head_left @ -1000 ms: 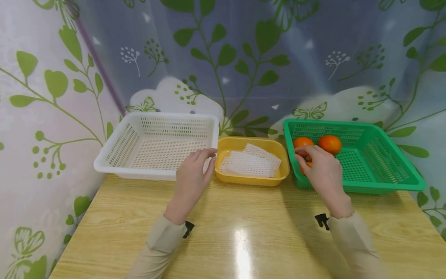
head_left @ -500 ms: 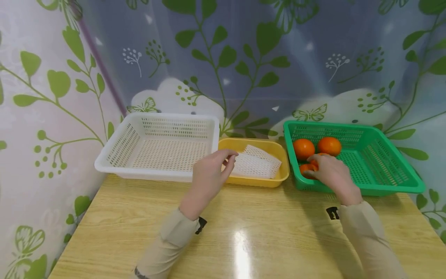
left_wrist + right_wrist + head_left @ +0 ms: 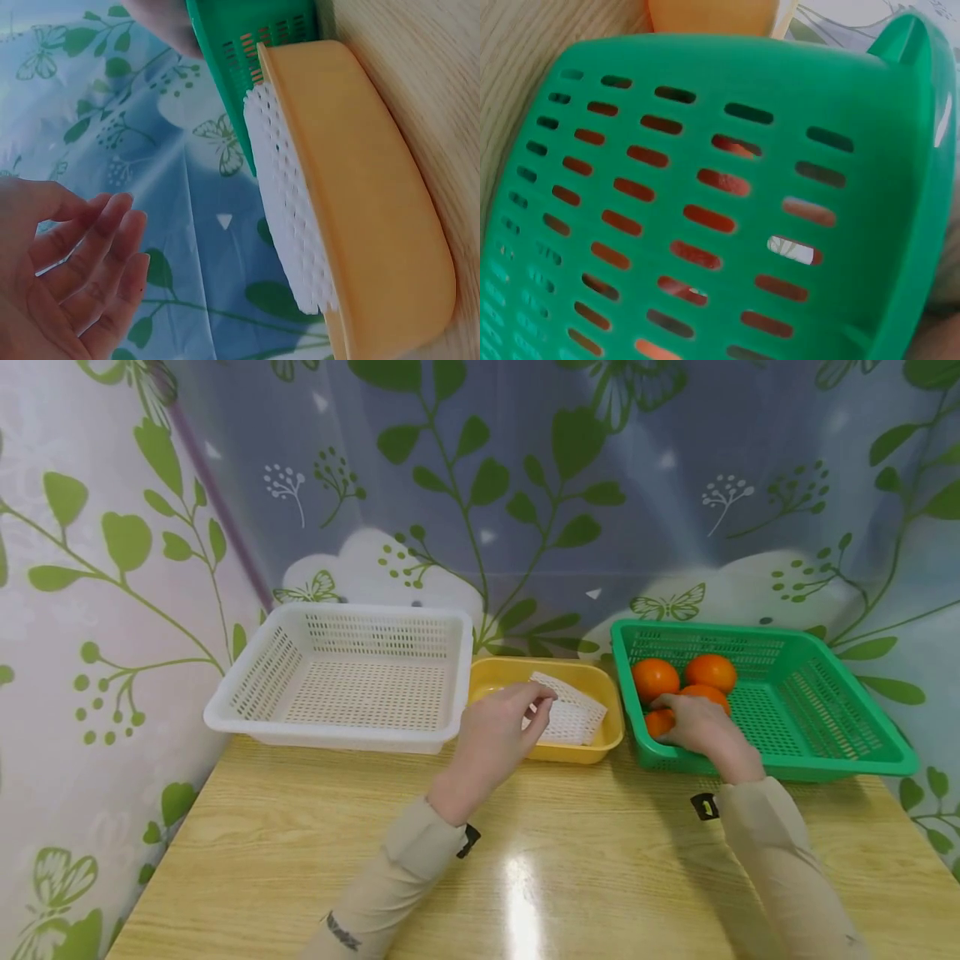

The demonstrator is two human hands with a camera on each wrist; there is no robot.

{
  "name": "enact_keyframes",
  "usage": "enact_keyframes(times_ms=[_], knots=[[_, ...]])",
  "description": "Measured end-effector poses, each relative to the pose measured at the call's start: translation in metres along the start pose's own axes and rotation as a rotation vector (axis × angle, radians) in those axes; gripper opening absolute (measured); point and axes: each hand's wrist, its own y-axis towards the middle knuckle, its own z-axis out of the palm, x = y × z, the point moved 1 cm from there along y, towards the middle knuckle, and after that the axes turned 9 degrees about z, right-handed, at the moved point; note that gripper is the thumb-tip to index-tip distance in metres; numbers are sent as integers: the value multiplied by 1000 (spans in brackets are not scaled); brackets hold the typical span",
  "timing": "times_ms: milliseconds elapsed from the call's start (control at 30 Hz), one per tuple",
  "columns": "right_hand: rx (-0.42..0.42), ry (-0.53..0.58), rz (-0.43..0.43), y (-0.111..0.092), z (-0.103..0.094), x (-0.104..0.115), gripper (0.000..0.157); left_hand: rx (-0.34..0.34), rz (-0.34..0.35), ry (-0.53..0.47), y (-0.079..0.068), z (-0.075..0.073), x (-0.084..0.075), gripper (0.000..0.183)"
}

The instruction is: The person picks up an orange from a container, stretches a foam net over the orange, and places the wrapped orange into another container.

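In the head view my right hand (image 3: 708,731) reaches into the green basket (image 3: 862,714), its thumb and fingers around an orange (image 3: 659,724) at the front left corner. Several oranges lie at that end, among them one at the back left (image 3: 656,680) and another beside it (image 3: 711,673). My left hand (image 3: 491,735) hovers over the yellow tray (image 3: 558,752), overlapping white foam netting (image 3: 573,718) in it. In the left wrist view, that hand's fingers are loosely bent and hold nothing. The green basket's slotted wall (image 3: 727,202) hides most of my right hand in the right wrist view.
To the left stands a white slotted basket (image 3: 337,732) with nothing in it. It, the yellow tray and the green basket stand in a row on a wooden table (image 3: 300,827). Behind them hangs a leaf-patterned curtain (image 3: 510,552).
My left hand has moved right, from the white basket's edge to over the yellow tray. My right hand has gone lower into the green basket and taken hold of the front left orange.
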Motion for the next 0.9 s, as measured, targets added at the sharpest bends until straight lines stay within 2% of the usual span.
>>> enact_keyframes(times_ms=[133,233,367,600,767,900], knots=[[-4,39,25,-3,-3,-3,51,18,-3,0,3,7,-3,10],[-37,99,68,-9,-7,-6,62,36,-13,0,6,12,-6,11],[-129,187,133,-19,-12,-11,76,70,-27,-31,9,19,-10,12],[-304,424,196,-35,-17,-8,79,147,-76,-153,19,36,-19,16],[-426,640,173,-45,-12,2,75,202,-123,-295,29,48,-27,24],[-496,844,80,-50,-2,19,65,272,-211,-415,34,54,-33,42]])
